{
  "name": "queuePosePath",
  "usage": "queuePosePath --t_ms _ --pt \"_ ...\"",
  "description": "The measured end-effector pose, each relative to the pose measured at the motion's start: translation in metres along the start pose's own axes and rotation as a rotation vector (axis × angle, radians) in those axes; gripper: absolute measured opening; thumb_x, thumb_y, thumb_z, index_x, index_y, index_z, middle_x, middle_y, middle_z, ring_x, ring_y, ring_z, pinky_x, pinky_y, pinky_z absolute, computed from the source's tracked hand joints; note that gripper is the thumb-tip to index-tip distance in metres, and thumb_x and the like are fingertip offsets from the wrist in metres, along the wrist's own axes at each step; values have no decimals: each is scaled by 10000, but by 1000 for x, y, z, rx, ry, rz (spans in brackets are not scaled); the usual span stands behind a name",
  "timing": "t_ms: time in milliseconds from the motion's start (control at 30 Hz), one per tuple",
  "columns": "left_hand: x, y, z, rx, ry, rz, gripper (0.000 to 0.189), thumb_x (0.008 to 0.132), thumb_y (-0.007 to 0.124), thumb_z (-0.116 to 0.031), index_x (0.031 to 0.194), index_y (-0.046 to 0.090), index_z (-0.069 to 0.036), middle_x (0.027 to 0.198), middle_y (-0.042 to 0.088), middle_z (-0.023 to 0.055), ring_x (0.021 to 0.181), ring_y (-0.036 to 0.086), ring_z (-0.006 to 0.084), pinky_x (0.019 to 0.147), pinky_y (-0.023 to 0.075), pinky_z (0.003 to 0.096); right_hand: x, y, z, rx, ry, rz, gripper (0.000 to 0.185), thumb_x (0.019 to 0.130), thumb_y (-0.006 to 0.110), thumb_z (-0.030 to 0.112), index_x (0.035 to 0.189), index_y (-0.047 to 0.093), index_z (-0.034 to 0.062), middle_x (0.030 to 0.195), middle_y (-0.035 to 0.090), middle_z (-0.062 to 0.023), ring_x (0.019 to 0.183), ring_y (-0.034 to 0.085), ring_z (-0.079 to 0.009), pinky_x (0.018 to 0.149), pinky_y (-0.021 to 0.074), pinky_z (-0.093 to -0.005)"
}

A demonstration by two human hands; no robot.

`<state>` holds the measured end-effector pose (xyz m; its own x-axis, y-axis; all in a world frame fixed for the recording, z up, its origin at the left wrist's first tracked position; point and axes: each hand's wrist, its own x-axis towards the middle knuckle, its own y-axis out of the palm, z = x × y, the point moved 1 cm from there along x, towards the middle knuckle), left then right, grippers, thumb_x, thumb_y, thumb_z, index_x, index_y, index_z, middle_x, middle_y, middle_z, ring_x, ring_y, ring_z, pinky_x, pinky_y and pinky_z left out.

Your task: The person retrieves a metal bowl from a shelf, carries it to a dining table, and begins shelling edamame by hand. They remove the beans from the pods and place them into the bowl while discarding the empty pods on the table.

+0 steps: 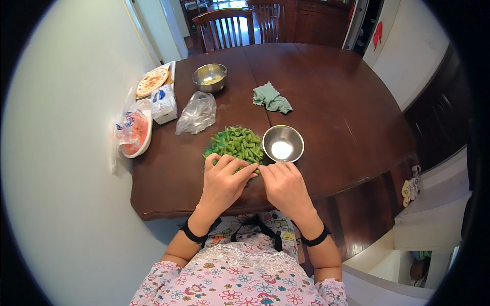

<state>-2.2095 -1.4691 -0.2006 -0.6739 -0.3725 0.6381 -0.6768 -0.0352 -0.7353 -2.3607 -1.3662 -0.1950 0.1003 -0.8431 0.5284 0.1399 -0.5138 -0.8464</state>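
Observation:
A heap of green edamame pods (239, 143) lies on the dark wooden table, with teal netting (215, 144) showing along its left side. At the heap's near edge, my left hand (226, 181) pinches one end of a single green pod (257, 171) between thumb and finger. The other end of that pod meets the fingertips of my right hand (283, 181). Just beyond my right hand stands a shiny steel bowl (283, 143); its visible inside shows only a bright reflection. My fingers hide part of the pod and the heap's near side.
Behind the heap are a crumpled clear plastic bag (197, 113), a steel bowl with yellowish contents (210, 78) and a green cloth (271, 98). Along the left wall stand a tissue pack (164, 104), a patterned round plate (152, 82) and a white-rimmed basin (147, 143). Wooden chairs (226, 28) stand beyond.

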Motion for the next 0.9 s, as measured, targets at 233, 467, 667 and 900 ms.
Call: queuePosePath --t_ms 233,467,667,900 --pt "-2 24 -14 -130 41 96 121 796 772 -175 898 723 -130 890 686 -23 892 614 168 878 410 380 -28 -3 -11 112 79 -5 100 808 644 30 901 628 -6 714 557 -84 714 591 -246 675 489 -367" --pt "-2 26 -16 -314 69 118 93 815 749 -146 895 704 -131 888 661 -25 900 596 184 901 396 374 -36 -16 -19 485 290 78 58 822 648 24 849 671 -22 693 627 -151 600 644 -296 557 511 -402" --pt "-6 23 -10 -415 101 174 97 818 754 -142 908 718 -148 892 661 -36 951 588 195 945 373 414 -44 -11 -27 1026 559 279 178 901 584 -13 963 741 -71 709 683 -66 613 616 -66 530 496 -233" --pt "-7 25 -8 -343 64 102 203 795 770 -130 993 756 -174 1019 709 -57 971 596 193 975 363 405 -44 -2 -20 1278 781 194 218 987 564 56 987 735 -78 680 680 -29 566 597 -51 509 482 -216"
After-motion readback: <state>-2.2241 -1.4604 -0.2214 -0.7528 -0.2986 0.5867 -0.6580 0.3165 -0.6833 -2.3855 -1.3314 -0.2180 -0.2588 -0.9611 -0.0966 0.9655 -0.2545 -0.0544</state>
